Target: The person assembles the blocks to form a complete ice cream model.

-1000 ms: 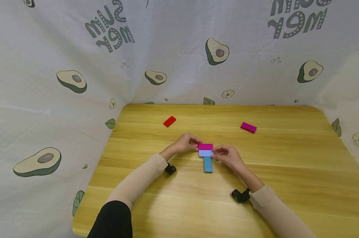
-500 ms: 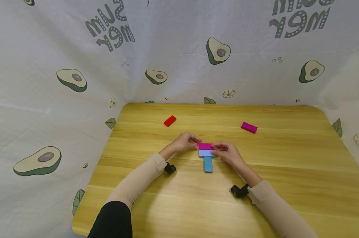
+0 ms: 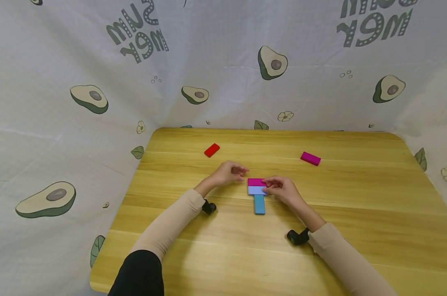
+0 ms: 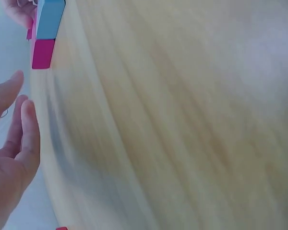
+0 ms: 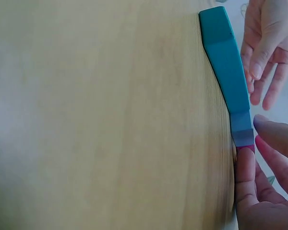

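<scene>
A magenta block [image 3: 256,182] lies flat against a light blue block [image 3: 255,190], both crosswise. Below them a darker blue block [image 3: 259,204] extends toward the near edge, touching the light blue one. My left hand [image 3: 225,174] hovers just left of the magenta block, fingers apart and holding nothing; the left wrist view shows a gap between this hand [image 4: 14,148] and the block's end [image 4: 43,53]. My right hand [image 3: 284,191] touches the right ends of the magenta and light blue blocks with its fingertips. In the right wrist view its fingers [image 5: 246,167] lie extended beside the row's end.
On the wooden table [image 3: 223,255], a red block [image 3: 211,150] lies at the back left and a dark magenta block [image 3: 310,158] at the back right. A white printed cloth [image 3: 223,49] hangs behind the table.
My left hand has moved off the magenta block, up and to the left. My right hand shifted slightly upward along the blocks' right ends, then stayed there.
</scene>
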`<state>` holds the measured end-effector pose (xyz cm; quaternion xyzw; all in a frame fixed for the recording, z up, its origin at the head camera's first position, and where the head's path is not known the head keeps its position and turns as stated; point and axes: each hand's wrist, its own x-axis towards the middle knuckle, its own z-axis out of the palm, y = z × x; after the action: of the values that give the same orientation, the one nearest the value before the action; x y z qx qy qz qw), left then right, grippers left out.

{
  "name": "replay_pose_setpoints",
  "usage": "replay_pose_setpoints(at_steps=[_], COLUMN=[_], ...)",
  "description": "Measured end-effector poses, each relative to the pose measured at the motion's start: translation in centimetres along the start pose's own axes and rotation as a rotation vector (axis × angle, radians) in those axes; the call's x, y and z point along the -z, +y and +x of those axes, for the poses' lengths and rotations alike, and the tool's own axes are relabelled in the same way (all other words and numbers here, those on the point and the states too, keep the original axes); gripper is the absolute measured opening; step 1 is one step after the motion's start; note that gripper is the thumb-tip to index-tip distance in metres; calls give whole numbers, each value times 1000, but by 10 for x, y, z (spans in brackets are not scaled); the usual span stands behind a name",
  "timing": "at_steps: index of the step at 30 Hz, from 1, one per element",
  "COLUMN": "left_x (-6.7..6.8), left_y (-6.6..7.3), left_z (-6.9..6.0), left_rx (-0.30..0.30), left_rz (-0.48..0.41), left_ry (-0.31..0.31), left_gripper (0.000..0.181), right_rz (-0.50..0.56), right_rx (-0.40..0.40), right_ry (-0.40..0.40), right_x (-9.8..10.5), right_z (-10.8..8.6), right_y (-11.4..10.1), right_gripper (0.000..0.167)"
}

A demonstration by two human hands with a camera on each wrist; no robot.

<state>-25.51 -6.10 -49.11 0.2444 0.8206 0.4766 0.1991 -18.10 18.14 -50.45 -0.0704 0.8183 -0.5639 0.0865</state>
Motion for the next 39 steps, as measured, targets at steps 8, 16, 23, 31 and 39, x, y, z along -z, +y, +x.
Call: replay_pose_setpoints(at_steps=[8, 16, 23, 31, 39], left_x=[10, 31, 48, 63, 69], left_y=[-8, -11, -20, -29, -40], left_z=[2, 5, 7, 8, 4], left_rx=[-16, -23, 2, 104, 233], left_rz=[42, 13, -13, -62, -137], left_ry=[120, 296, 463, 605, 651], left_gripper=[33, 38, 43, 47, 50], right_rz=[2, 6, 3, 3, 28], right_rx=[-9, 6, 13, 14, 22], right_ry=[11, 12, 7, 10, 11], right_x=[0, 0, 0, 1, 0], right_z=[1, 2, 2, 2, 1], right_y=[5, 8, 9, 8, 8], right_gripper=[30, 31, 32, 31, 31])
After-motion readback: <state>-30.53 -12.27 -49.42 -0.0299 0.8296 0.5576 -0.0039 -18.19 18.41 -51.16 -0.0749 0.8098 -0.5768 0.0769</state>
